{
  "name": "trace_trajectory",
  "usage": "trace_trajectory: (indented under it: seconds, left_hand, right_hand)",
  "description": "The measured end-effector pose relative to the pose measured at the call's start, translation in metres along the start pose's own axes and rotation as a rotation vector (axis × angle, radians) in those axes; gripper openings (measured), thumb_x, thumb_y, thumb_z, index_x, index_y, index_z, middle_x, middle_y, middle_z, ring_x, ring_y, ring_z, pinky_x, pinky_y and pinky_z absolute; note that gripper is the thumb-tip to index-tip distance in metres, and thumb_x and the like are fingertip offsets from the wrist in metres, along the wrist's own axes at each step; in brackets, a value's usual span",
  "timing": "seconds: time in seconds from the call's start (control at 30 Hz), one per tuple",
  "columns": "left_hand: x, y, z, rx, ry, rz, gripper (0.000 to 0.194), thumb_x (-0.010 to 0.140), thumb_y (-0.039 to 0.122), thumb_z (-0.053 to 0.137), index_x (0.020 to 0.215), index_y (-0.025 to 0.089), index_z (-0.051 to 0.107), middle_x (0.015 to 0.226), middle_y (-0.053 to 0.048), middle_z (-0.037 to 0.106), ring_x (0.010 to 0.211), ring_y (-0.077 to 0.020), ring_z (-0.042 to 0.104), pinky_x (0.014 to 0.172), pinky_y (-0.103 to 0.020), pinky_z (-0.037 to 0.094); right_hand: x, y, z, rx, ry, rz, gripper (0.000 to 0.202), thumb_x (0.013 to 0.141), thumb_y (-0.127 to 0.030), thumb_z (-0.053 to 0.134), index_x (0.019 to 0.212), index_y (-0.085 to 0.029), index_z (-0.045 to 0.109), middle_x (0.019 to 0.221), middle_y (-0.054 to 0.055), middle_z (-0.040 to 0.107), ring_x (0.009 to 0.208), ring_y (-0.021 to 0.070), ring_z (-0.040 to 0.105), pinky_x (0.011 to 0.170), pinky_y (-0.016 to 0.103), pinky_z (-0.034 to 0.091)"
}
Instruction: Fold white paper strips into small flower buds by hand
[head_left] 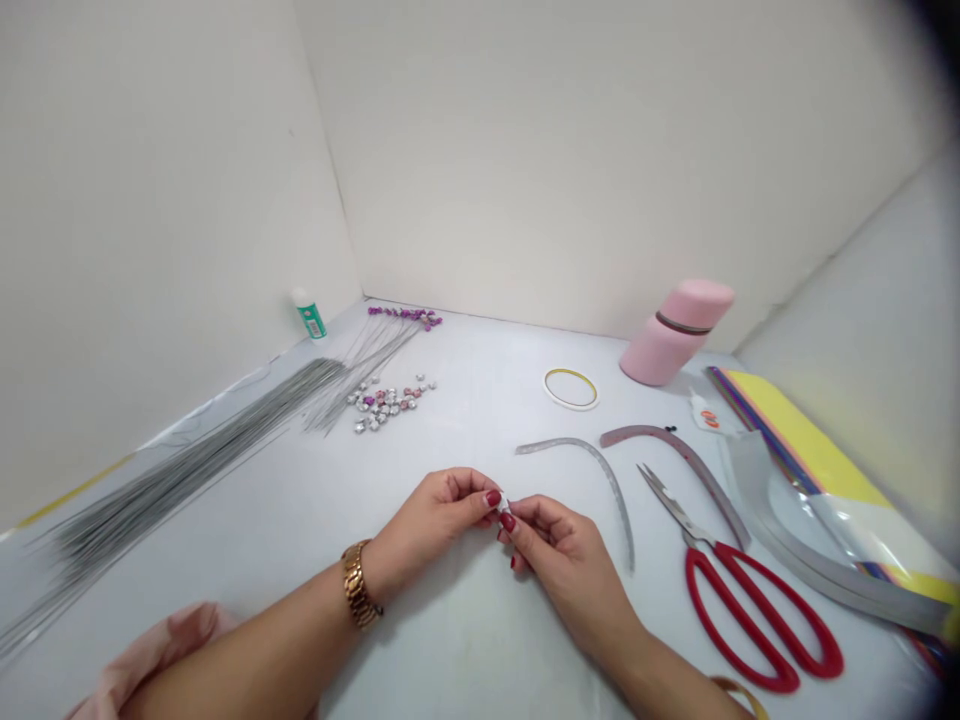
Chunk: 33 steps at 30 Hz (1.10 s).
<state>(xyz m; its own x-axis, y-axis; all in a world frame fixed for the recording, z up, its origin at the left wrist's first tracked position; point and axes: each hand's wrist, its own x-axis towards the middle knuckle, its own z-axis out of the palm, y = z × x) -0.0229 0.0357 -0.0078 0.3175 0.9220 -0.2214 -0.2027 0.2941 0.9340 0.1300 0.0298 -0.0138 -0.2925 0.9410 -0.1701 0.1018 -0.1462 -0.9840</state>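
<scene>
Small silvery piece (pixel 504 503): sits between your two hands, just above the white table (pixel 465 640), near its front middle. Too small to tell its shape.

Your left hand (pixel 435 515): thumb and forefinger pressed together on the left side of the piece. Gold watch (pixel 360 585) on that wrist.

Your right hand (pixel 559 548): fingertips pinch the same piece from the right; the two hands nearly touch at the fingertips.

Just right of your right hand: a curved silver strip (pixel 600 470) lying flat, then a second, pinkish curved strip (pixel 686 465). Red-handled scissors (pixel 742 590) lie beside these, blades closed, tips pointing away from you.

Further back: a thin ring of tape (pixel 571 388), a pink bottle (pixel 675 330) tilted on its side, and a small glue tube (pixel 705 412).

Far right: stack of coloured sheets (pixel 817 450).

Left side: a heap of small gems (pixel 386 398), well apart from the hands; a long bundle of thin wires (pixel 172 470) fanned across the table; wires with purple tips (pixel 409 317) near the wall; a green-and-white bottle (pixel 308 313) in the corner.
</scene>
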Motion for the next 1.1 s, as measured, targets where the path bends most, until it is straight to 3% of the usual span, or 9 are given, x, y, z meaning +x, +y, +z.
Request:
trace_trajectory:
  seconds: [0.2, 0.4, 0.57, 0.7, 0.8, 0.9, 1.1]
  left_hand:
    - [0.001, -0.002, 0.000, 0.079, 0.041, 0.036, 0.014, 0.078, 0.025, 0.054, 0.073, 0.012, 0.058, 0.065, -0.003, 0.063, 0.062, -0.0124, 0.056, 0.064, -0.025, 0.042]
    - [-0.001, -0.007, 0.001, 0.305, 0.137, 0.114, 0.015, 0.079, 0.025, 0.051, 0.074, 0.014, 0.059, 0.067, -0.002, 0.063, 0.064, -0.0134, 0.056, 0.063, -0.024, 0.043]
    - [-0.007, -0.008, 0.006, 0.707, 0.258, 0.331, 0.016, 0.082, 0.021, 0.047, 0.078, 0.017, 0.061, 0.074, -0.001, 0.064, 0.069, -0.0131, 0.057, 0.066, -0.023, 0.043]
    - [-0.010, -0.009, 0.007, 0.957, 0.243, 0.553, 0.015, 0.082, 0.014, 0.046, 0.082, 0.016, 0.061, 0.078, -0.002, 0.064, 0.070, -0.0121, 0.057, 0.067, -0.022, 0.042]
    - [-0.009, -0.010, 0.007, 1.028, 0.241, 0.630, 0.015, 0.082, 0.012, 0.046, 0.083, 0.015, 0.060, 0.078, -0.003, 0.065, 0.071, -0.0123, 0.057, 0.069, -0.023, 0.042]
    - [-0.008, -0.010, 0.007, 0.988, 0.261, 0.580, 0.014, 0.082, 0.013, 0.047, 0.082, 0.016, 0.060, 0.077, -0.003, 0.065, 0.070, -0.0123, 0.058, 0.067, -0.023, 0.043]
    - [-0.006, -0.011, 0.008, 0.766, 0.295, 0.348, 0.015, 0.082, 0.018, 0.047, 0.079, 0.018, 0.061, 0.071, 0.000, 0.066, 0.067, -0.0122, 0.060, 0.064, -0.021, 0.044]
  right_hand:
    - [0.000, 0.000, 0.000, -0.055, 0.002, -0.022, 0.013, 0.076, -0.028, 0.056, 0.070, -0.016, 0.058, 0.058, -0.002, 0.054, 0.050, 0.0100, 0.047, 0.049, 0.021, 0.039]
    - [-0.001, 0.001, 0.000, -0.045, 0.015, -0.011, 0.014, 0.076, -0.028, 0.056, 0.068, -0.016, 0.058, 0.057, -0.002, 0.054, 0.048, 0.0098, 0.047, 0.048, 0.021, 0.039]
    - [0.001, 0.001, 0.000, 0.010, 0.032, 0.016, 0.017, 0.077, -0.029, 0.055, 0.069, -0.015, 0.057, 0.061, -0.001, 0.057, 0.048, 0.0093, 0.048, 0.048, 0.021, 0.039]
    - [0.001, 0.003, 0.000, 0.015, 0.040, 0.032, 0.019, 0.078, -0.030, 0.055, 0.067, -0.015, 0.056, 0.057, -0.001, 0.056, 0.046, 0.0083, 0.047, 0.046, 0.019, 0.037]
    - [0.001, 0.004, -0.001, 0.001, 0.043, 0.039, 0.020, 0.079, -0.030, 0.054, 0.066, -0.015, 0.055, 0.052, -0.003, 0.055, 0.045, 0.0082, 0.047, 0.045, 0.018, 0.036]
    - [0.001, 0.005, -0.001, -0.008, 0.045, 0.048, 0.021, 0.079, -0.031, 0.054, 0.065, -0.015, 0.055, 0.050, -0.002, 0.055, 0.044, 0.0083, 0.046, 0.045, 0.019, 0.035]
    - [0.002, 0.006, -0.002, -0.010, 0.002, 0.016, 0.021, 0.080, -0.032, 0.054, 0.069, -0.015, 0.057, 0.051, -0.001, 0.056, 0.048, 0.0093, 0.047, 0.047, 0.019, 0.036]
